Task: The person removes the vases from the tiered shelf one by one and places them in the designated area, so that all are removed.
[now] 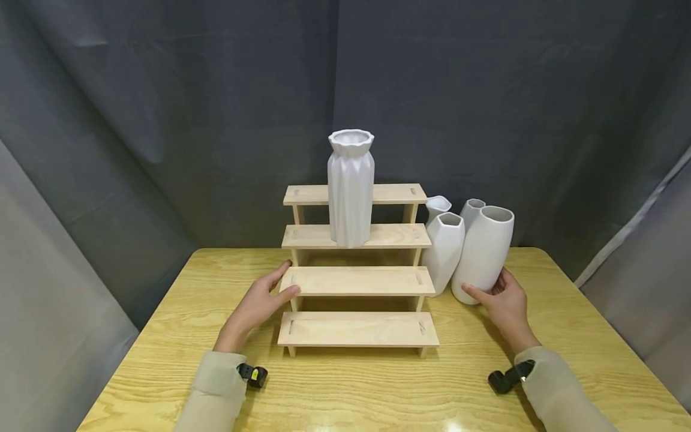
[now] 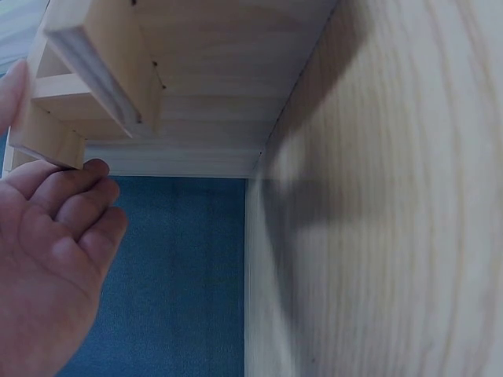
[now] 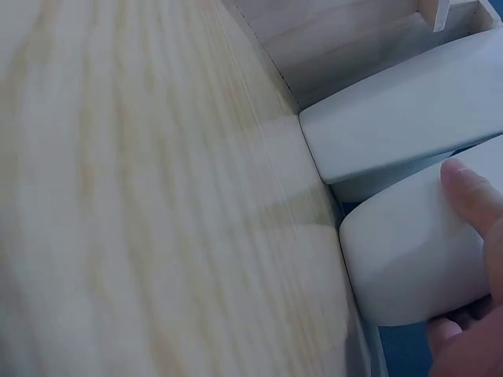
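ribbed white vase (image 1: pixel 351 189) on second-highest step, three white vases (image 1: pixel 445 249) right, wooden table (image 1: pixel 162 336)

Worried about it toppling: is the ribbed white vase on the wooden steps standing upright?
Upright. The ribbed vase stands straight on the stepped shelf, mouth up, no hand touching it.

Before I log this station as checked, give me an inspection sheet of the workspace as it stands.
Surface: yellow wooden table, grain visible, no spills seen.
Job's things: four-step wooden riser; ribbed white vase upright on its second step from the top; rounded white vase standing on the table at the riser's right.
Clutter: three more white vases bunched behind the rounded one.
Hands: left hand rests on the riser's left edge; right hand grips the rounded vase's base.
Cables: nothing seen.
Surroundings: dark grey curtain behind and beside.
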Demonstrator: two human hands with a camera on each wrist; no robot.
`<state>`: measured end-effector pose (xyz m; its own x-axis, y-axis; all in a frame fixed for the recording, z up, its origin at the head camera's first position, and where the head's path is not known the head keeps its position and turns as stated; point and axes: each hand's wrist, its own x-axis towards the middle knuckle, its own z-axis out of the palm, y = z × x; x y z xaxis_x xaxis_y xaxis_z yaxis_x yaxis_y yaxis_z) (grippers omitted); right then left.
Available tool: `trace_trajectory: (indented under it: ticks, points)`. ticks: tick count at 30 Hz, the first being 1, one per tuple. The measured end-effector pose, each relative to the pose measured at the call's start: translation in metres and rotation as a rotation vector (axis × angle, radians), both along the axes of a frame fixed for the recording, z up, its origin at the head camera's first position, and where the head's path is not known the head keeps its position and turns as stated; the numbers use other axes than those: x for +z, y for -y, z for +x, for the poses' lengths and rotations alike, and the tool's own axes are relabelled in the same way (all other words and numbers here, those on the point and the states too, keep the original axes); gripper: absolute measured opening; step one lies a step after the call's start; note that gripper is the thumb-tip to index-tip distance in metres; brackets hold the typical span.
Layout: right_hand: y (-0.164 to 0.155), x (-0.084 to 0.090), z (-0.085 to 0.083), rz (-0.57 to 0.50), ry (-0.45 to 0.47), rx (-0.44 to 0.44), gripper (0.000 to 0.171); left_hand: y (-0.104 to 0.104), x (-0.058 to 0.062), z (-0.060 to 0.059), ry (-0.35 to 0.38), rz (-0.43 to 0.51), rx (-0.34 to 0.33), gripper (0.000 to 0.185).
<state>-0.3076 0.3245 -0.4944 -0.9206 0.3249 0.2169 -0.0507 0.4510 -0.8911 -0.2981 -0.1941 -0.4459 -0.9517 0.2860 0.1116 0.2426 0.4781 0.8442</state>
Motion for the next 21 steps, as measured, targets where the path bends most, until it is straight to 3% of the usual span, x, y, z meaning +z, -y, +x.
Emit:
trace_trajectory:
  ticks: [9, 21]
  points:
    - [0.0, 0.003, 0.001, -0.029, 0.006, 0.0, 0.096, -0.001, 0.0, 0.0, 0.004, -0.005, 0.009, 0.087]
    - [0.004, 0.012, 0.018, -0.125, 0.024, -0.005, 0.097, -0.002, 0.002, 0.0, 0.006, -0.014, 0.017, 0.087]
